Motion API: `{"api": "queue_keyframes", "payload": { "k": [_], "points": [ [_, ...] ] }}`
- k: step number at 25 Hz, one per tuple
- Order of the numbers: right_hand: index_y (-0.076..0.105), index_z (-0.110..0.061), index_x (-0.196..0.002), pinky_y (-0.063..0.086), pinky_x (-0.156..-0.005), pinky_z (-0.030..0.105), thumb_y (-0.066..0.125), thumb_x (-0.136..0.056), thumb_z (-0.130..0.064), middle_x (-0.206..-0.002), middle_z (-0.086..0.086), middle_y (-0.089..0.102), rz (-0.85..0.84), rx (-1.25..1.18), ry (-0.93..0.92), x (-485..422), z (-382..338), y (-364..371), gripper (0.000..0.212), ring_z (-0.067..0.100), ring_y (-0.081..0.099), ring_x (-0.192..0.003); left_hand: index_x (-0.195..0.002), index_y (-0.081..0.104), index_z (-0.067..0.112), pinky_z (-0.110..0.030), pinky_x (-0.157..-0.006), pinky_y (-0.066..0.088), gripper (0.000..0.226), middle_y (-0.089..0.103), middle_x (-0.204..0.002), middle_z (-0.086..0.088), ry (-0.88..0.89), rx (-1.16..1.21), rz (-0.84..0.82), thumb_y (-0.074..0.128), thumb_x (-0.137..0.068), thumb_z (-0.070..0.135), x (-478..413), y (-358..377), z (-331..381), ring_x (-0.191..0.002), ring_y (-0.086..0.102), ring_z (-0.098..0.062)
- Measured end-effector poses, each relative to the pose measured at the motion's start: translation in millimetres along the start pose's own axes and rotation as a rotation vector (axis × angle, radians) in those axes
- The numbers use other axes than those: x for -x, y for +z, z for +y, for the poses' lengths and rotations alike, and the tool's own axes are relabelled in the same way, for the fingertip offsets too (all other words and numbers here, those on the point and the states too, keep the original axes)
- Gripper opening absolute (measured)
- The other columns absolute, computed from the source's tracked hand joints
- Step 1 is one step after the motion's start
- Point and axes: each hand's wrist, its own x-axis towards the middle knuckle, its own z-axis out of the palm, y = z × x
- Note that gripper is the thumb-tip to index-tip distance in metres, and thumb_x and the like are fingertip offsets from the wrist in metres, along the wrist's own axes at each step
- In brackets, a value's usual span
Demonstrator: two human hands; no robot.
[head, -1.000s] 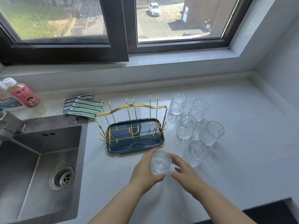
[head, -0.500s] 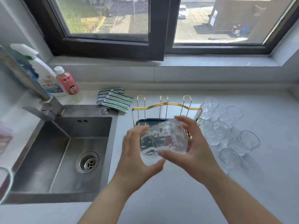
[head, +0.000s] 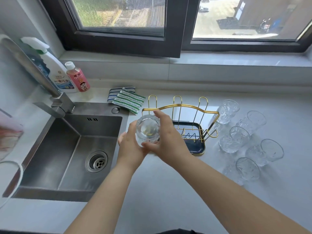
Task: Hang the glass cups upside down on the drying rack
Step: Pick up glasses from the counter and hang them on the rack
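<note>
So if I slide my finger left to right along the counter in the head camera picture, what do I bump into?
Sink → glass cup held by both hands, left hand, right hand → drying rack → five glass cups standing on the counter.

Left hand (head: 130,147) and right hand (head: 166,139) raised together, fingers (head: 159,115) curled

Sink (head: 50,149): steel basin set in the counter's left part, drain (head: 96,161) near its front right.
Faucet (head: 55,105): behind the basin.
Spray bottle (head: 55,71), pink bottle (head: 78,77): back left corner, side by side.
Striped cloths (head: 126,99): back edge, beside the sink.
</note>
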Motion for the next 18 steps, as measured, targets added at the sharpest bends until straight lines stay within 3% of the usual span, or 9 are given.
{"api": "queue_keyframes", "payload": {
  "k": [3, 5, 13, 17, 18],
  "points": [
    [0.022, -0.024, -0.138, 0.035, -0.091, 0.024, 0.076, -0.069, -0.024, -0.141, -0.002, 0.038, -0.031, -0.022, 0.046, -3.7, 11.5, 10.6, 0.088, 0.018, 0.044, -0.123, -0.123, 0.04, 0.024, -0.047, -0.095, 0.044, 0.067, 0.057, -0.104, 0.003, -0.092, 0.025, -0.021, 0.075, -0.067, 0.021, -4.8, 7.8, -11.6, -0.122, 0.041, -0.035],
    [0.024, -0.022, -0.138, 0.032, -0.089, 0.022, 0.075, -0.07, -0.023, -0.141, -0.001, 0.038, -0.039, -0.026, 0.07, -4.2, 17.3, 16.0, 0.086, 0.018, 0.044, -0.123, -0.124, 0.04, 0.025, -0.05, -0.094, 0.045, 0.067, 0.06, -0.109, 0.0, -0.131, 0.019, -0.042, 0.074, -0.066, 0.025, -6.2, 11.5, -17.1, -0.12, 0.044, -0.033],
    [0.023, -0.017, -0.139, 0.027, -0.096, 0.016, 0.076, -0.07, -0.024, -0.142, 0.001, 0.037, -0.028, -0.057, 0.092, -2.9, 28.5, 19.8, 0.087, 0.015, 0.039, -0.127, -0.114, 0.042, 0.043, -0.036, -0.087, 0.046, 0.061, 0.06, -0.109, -0.001, -0.167, 0.106, -0.097, 0.074, -0.064, 0.028, -9.1, 17.5, -21.1, -0.115, 0.048, -0.026],
    [0.018, -0.016, -0.141, 0.023, -0.101, 0.015, 0.075, -0.071, -0.024, -0.145, 0.002, 0.034, -0.031, -0.065, 0.095, 5.4, 30.8, 18.8, 0.09, 0.014, 0.033, -0.132, -0.114, 0.035, 0.049, -0.011, -0.071, 0.043, 0.073, 0.058, -0.112, 0.011, -0.163, 0.197, -0.141, 0.08, -0.061, 0.025, -2.4, 17.6, -20.4, -0.102, 0.055, -0.007],
    [0.017, -0.017, -0.141, 0.021, -0.101, 0.011, 0.074, -0.073, -0.025, -0.145, 0.001, 0.033, -0.03, -0.064, 0.087, 12.6, 33.1, 18.2, 0.089, 0.012, 0.032, -0.132, -0.118, 0.032, 0.046, -0.011, -0.073, 0.043, 0.078, 0.055, -0.115, 0.013, -0.181, 0.223, -0.15, 0.081, -0.062, 0.023, 2.5, 20.3, -22.2, -0.103, 0.054, -0.005]
  ]
}}
